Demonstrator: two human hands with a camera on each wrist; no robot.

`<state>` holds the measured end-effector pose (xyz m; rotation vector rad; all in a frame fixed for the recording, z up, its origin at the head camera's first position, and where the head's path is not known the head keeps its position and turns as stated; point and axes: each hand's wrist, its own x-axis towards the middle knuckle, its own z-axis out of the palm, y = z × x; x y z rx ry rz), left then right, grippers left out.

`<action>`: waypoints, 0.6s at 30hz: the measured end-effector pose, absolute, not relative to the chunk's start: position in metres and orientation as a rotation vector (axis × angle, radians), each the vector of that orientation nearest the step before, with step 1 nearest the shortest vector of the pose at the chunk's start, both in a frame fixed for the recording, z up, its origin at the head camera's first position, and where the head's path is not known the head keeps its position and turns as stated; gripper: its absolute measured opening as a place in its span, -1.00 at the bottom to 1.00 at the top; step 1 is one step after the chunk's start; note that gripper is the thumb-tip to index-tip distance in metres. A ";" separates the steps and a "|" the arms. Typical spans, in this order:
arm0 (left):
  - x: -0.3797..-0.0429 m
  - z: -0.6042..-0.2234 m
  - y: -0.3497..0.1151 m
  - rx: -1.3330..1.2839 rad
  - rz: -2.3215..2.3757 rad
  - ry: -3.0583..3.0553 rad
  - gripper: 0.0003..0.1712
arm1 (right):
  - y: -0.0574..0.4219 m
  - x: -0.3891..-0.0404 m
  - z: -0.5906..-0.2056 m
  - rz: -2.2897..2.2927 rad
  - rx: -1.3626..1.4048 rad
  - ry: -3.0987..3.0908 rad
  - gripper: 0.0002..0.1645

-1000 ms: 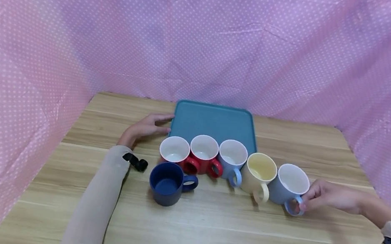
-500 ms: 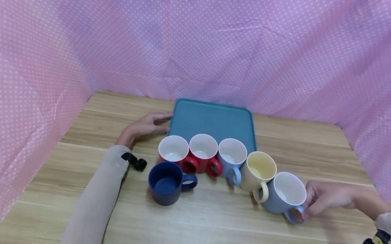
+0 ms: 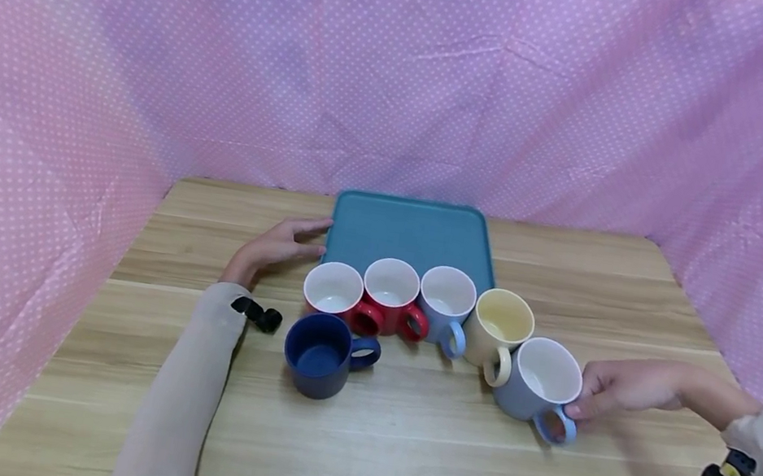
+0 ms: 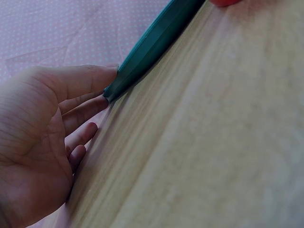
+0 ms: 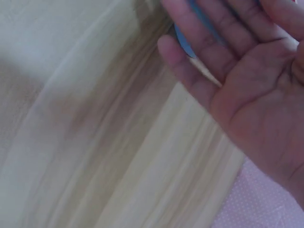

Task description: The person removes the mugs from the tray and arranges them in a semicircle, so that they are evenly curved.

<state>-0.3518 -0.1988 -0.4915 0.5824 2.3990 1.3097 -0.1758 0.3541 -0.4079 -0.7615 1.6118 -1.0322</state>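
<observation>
My right hand [image 3: 629, 388] pinches the handle of a light blue mug [image 3: 538, 381], white inside, at the right end of a row. In the right wrist view some blue shows behind the fingers [image 5: 202, 40]; the grip itself is out of frame. Beside that mug stand a cream mug [image 3: 497, 329], another light blue mug [image 3: 445, 305] and two red mugs, the inner red mug [image 3: 391, 297] and the left red mug [image 3: 333, 288]. My left hand [image 3: 279, 247], fingers fairly straight, touches the left edge of a teal tray [image 3: 412, 230] with thumb and fingertips.
A dark blue mug [image 3: 316, 364] stands in front of the left red one, handle to the right. The mugs hide the tray's near edge. Under everything is a wooden table [image 3: 391, 470], with a pink dotted cloth [image 3: 404, 85] hanging behind and at both sides.
My right hand has drawn the right-hand light blue mug toward me and to the left, beside the cream mug. The left hand stays at the tray; the whole view shifts slightly.
</observation>
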 end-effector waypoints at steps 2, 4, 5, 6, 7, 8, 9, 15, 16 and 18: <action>-0.352 -0.491 -0.199 0.587 1.305 2.407 -0.25 | 0.355 -0.177 -0.405 -1.008 -0.730 1.702 -0.77; -0.351 -0.491 -0.199 0.589 1.301 2.413 -0.25 | 0.357 -0.179 -0.406 -1.007 -0.734 1.794 -0.85; -0.351 -0.491 -0.198 0.591 1.301 2.414 -0.25 | 0.357 -0.180 -0.407 -1.016 -0.736 1.832 -0.88; -0.351 -0.491 -0.198 0.590 1.303 2.413 -0.25 | 0.358 -0.180 -0.409 -1.032 -0.739 1.866 -0.88; -0.351 -0.490 -0.198 0.588 1.305 2.412 -0.25 | 0.359 -0.180 -0.410 -1.052 -0.743 1.900 -0.82; -0.351 -0.491 -0.198 0.588 1.307 2.409 -0.25 | 0.359 -0.180 -0.413 -1.075 -0.739 1.920 -0.73; -0.351 -0.491 -0.198 0.588 1.307 2.410 -0.25 | 0.359 -0.180 -0.414 -1.097 -0.738 1.937 -0.64; -0.353 -0.493 -0.198 0.591 1.305 2.412 -0.26 | 0.359 -0.179 -0.419 -1.164 -0.783 1.975 -0.25; -0.353 -0.493 -0.199 0.591 1.307 2.410 -0.26 | 0.359 -0.178 -0.419 -1.162 -0.789 1.984 -0.23; -0.353 -0.494 -0.199 0.588 1.314 2.408 -0.26 | 0.357 -0.177 -0.419 -1.153 -0.790 2.004 -0.22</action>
